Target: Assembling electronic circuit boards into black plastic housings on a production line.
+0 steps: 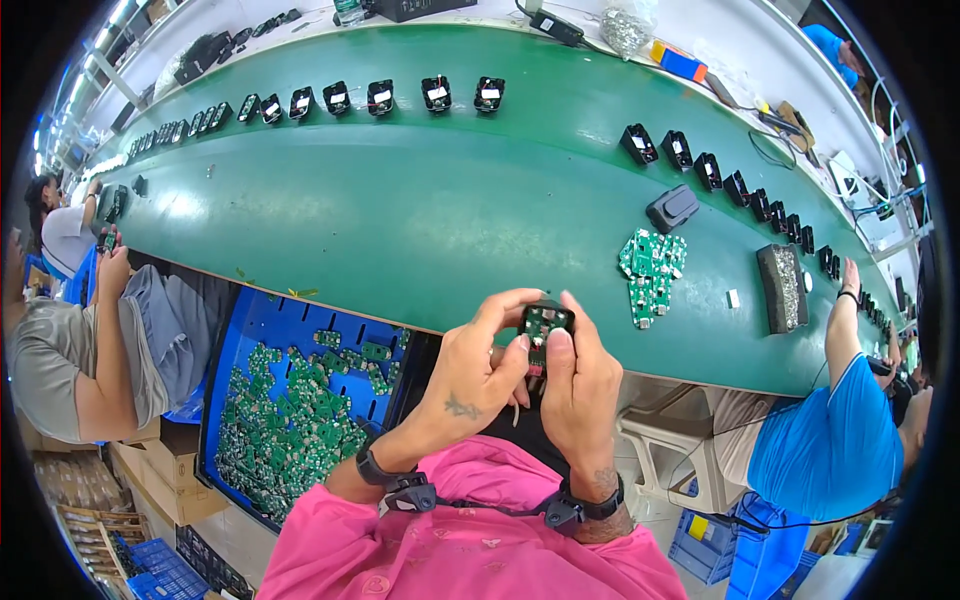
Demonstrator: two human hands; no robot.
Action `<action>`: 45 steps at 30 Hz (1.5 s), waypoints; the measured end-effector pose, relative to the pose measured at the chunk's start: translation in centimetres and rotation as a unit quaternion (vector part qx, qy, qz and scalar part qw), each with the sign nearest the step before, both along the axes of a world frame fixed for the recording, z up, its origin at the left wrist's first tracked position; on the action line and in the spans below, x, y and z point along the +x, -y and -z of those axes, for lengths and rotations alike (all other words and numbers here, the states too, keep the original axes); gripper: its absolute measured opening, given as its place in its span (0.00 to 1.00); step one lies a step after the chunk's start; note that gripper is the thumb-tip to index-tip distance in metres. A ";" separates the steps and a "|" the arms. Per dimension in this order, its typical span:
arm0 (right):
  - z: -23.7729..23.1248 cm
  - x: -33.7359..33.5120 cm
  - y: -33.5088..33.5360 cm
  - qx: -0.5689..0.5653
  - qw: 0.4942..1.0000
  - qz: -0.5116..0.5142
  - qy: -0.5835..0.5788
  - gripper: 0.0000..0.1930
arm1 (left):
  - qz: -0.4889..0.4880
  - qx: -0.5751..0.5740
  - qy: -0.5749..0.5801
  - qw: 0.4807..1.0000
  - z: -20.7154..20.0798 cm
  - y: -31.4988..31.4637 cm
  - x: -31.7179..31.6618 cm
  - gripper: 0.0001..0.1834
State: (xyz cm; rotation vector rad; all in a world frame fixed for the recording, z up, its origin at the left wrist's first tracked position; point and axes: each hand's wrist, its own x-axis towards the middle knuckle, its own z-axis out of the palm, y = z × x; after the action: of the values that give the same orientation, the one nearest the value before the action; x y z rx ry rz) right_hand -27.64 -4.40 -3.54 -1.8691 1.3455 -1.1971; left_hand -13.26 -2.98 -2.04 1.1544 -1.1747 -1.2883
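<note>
Both my hands are closed around a small black plastic housing with a green circuit board in it, just above the table's near edge. My left hand grips its left side, and my right hand grips the right. Both thumbs press on the board's lower part, partly hiding it. To the right of my hands, loose green circuit boards lie in a flat pile. Behind that pile sits a closed-looking black casing. Open black housings with white labels stand in a row along the far side.
A blue bin full of green circuit boards stands below the table edge at my left. On the green table, a dark foam block lies at right. More black housings curve away right. Co-workers sit on both sides, the right one reaching across.
</note>
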 end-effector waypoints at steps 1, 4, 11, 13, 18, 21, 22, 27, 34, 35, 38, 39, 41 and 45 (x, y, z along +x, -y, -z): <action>0.0 0.1 0.0 0.002 1.000 0.008 -0.001 0.19 | 0.005 -0.014 0.023 1.000 -0.2 -0.1 -0.1 0.21; -0.4 -0.2 -0.2 -0.017 1.000 0.000 -0.002 0.20 | -0.003 -0.055 0.069 0.996 -0.3 -0.9 -0.6 0.21; 0.0 -0.6 0.9 0.032 0.997 -0.034 0.056 0.19 | -0.020 -0.029 0.072 0.997 0.4 -0.3 -1.4 0.22; 0.9 0.0 2.0 0.013 0.998 -0.033 0.054 0.18 | -0.089 -0.145 0.166 0.971 2.2 0.3 -1.4 0.22; 2.3 -0.6 4.7 0.195 0.969 -0.065 0.137 0.14 | 0.040 0.129 -0.072 0.988 2.6 4.7 1.2 0.25; 1.0 -0.6 5.4 0.357 0.892 -0.086 0.263 0.11 | 0.069 0.186 -0.118 0.973 2.3 5.9 2.2 0.22; 0.7 -0.9 5.8 0.399 0.874 -0.090 0.261 0.11 | 0.095 0.198 -0.103 0.970 2.3 6.3 2.3 0.18; 0.3 -1.1 6.9 0.461 0.828 -0.106 0.301 0.09 | 0.138 0.234 -0.085 0.959 1.8 8.0 3.0 0.12; 0.4 -1.5 7.4 0.386 0.864 -0.143 0.291 0.10 | 0.149 0.137 -0.044 0.978 0.2 7.8 2.9 0.25; 0.4 -1.4 7.9 0.382 0.865 -0.147 0.291 0.10 | 0.153 0.132 -0.039 0.979 0.1 7.9 3.0 0.23; 0.9 -0.8 8.8 0.436 0.841 -0.125 0.295 0.10 | 0.128 0.201 -0.036 0.971 1.3 9.8 3.4 0.18; 0.5 -0.6 9.3 0.438 0.840 -0.126 0.295 0.10 | 0.108 0.230 -0.055 0.965 1.4 10.8 3.5 0.17; -0.7 -0.3 9.8 0.449 0.820 -0.126 0.333 0.12 | 0.096 0.265 -0.071 0.957 1.5 11.7 3.8 0.17; -1.2 -0.2 10.9 0.446 0.824 -0.124 0.327 0.13 | 0.093 0.268 -0.061 0.957 0.9 12.7 4.0 0.22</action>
State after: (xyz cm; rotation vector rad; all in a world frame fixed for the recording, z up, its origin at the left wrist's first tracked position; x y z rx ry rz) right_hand -27.85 -15.26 -2.33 -0.8048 0.9506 -0.7355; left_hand -9.25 -15.65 -2.97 1.3429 -0.8792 -1.8709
